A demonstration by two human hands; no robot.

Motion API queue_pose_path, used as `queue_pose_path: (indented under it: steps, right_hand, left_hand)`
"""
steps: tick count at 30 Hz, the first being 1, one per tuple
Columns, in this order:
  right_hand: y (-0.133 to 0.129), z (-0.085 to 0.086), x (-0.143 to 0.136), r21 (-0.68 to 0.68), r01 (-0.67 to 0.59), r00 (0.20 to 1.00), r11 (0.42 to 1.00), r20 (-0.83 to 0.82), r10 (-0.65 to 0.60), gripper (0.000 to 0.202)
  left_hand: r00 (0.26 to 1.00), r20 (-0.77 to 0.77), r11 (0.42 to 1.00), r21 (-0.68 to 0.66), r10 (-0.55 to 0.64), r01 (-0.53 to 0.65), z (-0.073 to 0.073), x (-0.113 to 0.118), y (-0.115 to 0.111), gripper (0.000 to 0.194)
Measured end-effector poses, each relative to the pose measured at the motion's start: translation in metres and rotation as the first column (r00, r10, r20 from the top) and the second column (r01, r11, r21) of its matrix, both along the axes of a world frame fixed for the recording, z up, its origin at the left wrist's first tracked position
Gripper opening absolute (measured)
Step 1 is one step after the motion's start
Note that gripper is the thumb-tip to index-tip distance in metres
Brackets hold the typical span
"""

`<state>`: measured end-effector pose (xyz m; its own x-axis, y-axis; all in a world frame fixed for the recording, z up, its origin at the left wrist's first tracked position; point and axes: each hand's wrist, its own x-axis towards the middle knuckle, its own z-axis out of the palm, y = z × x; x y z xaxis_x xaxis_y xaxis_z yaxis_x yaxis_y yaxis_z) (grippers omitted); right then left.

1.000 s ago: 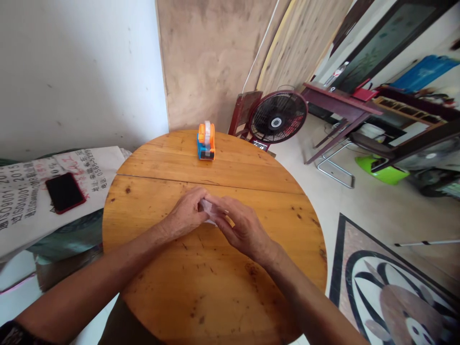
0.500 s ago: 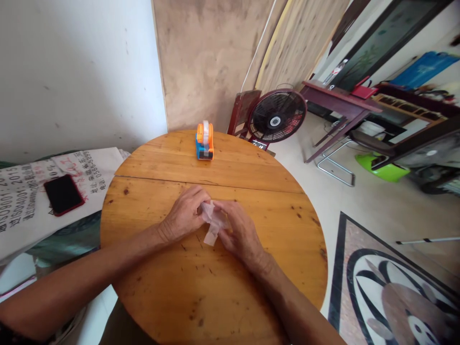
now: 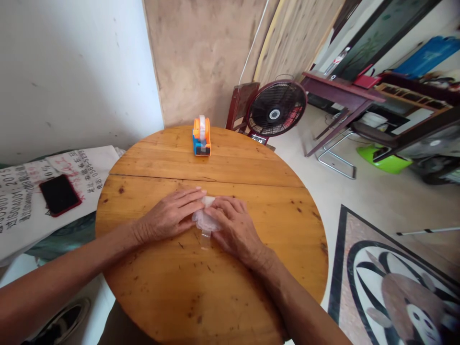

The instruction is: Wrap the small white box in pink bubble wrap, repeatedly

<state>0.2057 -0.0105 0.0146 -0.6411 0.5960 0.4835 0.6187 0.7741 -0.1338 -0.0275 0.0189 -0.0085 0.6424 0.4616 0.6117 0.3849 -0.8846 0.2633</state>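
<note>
A small crumpled piece of translucent plastic [image 3: 205,220] lies on the round wooden table [image 3: 172,287] between my hands. A short strip of clear tape [image 3: 206,239] sticks out from its near side. At its left edge rests my left hand [image 3: 176,213], fingers stretched out flat and touching the plastic. Over the right side bends my right hand [image 3: 235,225], its fingers curled on the plastic; the thumb is partly hidden. Farther back on the tabletop stands an orange and blue tape dispenser [image 3: 201,136] with a roll of clear tape in it.
Left of the table, a phone [image 3: 60,195] lies on a printed white sack [image 3: 97,165]. Behind the table's right edge stand a black fan [image 3: 275,110] and a wooden chair [image 3: 240,105]. Farther right are a dark red desk [image 3: 341,91] and a green basin [image 3: 384,159].
The plastic has gone from being held up between both hands to lying flatter on the table. My left fingers have straightened, and my right hand has come down over the plastic.
</note>
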Motion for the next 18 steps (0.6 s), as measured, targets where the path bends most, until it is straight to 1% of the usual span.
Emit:
queue_pose_path:
  steps: [3, 5, 7, 8, 9, 10, 11, 12, 13, 14, 15, 16, 17, 18]
  right_hand:
    - [0.003, -0.006, -0.001, 0.034, 0.020, 1.000, 0.999, -0.001, -0.020, 0.029]
    - [0.006, -0.008, -0.001, 0.009, -0.012, 0.997, 1.000, -0.074, 0.013, 0.029]
    - [0.008, -0.007, 0.001, -0.063, -0.056, 0.978, 0.996, -0.203, 0.042, 0.029]
    - [0.009, -0.007, 0.002, -0.130, -0.075, 0.960, 0.989, -0.279, 0.036, 0.028]
    - [0.011, -0.006, 0.004, -0.223, -0.088, 0.934, 0.971, -0.357, 0.003, 0.027]
    - [0.012, -0.005, 0.005, -0.339, -0.103, 0.900, 0.935, -0.431, -0.058, 0.025]
    - [0.013, -0.003, 0.006, -0.465, -0.129, 0.857, 0.876, -0.497, -0.137, 0.024]
    - [0.014, -0.002, 0.007, -0.581, -0.175, 0.808, 0.795, -0.546, -0.221, 0.025]
    - [0.015, -0.002, 0.007, -0.673, -0.239, 0.760, 0.700, -0.578, -0.297, 0.029]
    - [0.016, -0.001, 0.008, -0.731, -0.313, 0.719, 0.606, -0.599, -0.352, 0.035]
    - [0.017, 0.000, 0.007, -0.761, -0.382, 0.690, 0.525, -0.612, -0.386, 0.043]
    - [0.017, 0.000, 0.007, -0.774, -0.431, 0.674, 0.463, -0.618, -0.404, 0.052]
    - [0.017, 0.001, 0.007, -0.782, -0.456, 0.666, 0.425, -0.617, -0.419, 0.063]
    - [0.018, 0.000, 0.006, -0.789, -0.460, 0.662, 0.407, -0.610, -0.434, 0.074]
  left_hand:
    - [0.998, 0.056, 1.000, -0.006, 0.007, -0.007, -0.006, 0.004, 0.001, 0.032]
    - [0.995, 0.102, 0.998, -0.065, 0.018, -0.011, -0.007, 0.007, 0.000, 0.031]
    - [0.984, 0.167, 0.981, -0.191, 0.054, -0.022, -0.003, 0.009, -0.002, 0.029]
    - [0.978, 0.191, 0.956, -0.293, 0.089, -0.030, 0.001, 0.010, -0.004, 0.028]
    - [0.971, 0.201, 0.908, -0.418, 0.131, -0.036, 0.006, 0.012, -0.006, 0.026]
    - [0.967, 0.183, 0.825, -0.563, 0.177, -0.045, 0.011, 0.014, -0.008, 0.023]
    - [0.966, 0.157, 0.716, -0.697, 0.207, -0.040, 0.017, 0.016, -0.010, 0.021]
    - [0.965, 0.138, 0.601, -0.799, 0.221, -0.023, 0.022, 0.017, -0.011, 0.022]
    - [0.964, 0.135, 0.500, -0.866, 0.227, 0.003, 0.026, 0.019, -0.012, 0.024]
    - [0.963, 0.146, 0.421, -0.906, 0.228, 0.038, 0.030, 0.021, -0.012, 0.027]
    - [0.960, 0.161, 0.369, -0.927, 0.228, 0.068, 0.032, 0.023, -0.011, 0.031]
    - [0.958, 0.170, 0.347, -0.934, 0.232, 0.082, 0.034, 0.025, -0.010, 0.033]
    - [0.956, 0.167, 0.350, -0.934, 0.241, 0.075, 0.035, 0.026, -0.009, 0.034]
    - [0.953, 0.158, 0.373, -0.926, 0.258, 0.052, 0.035, 0.028, -0.007, 0.033]
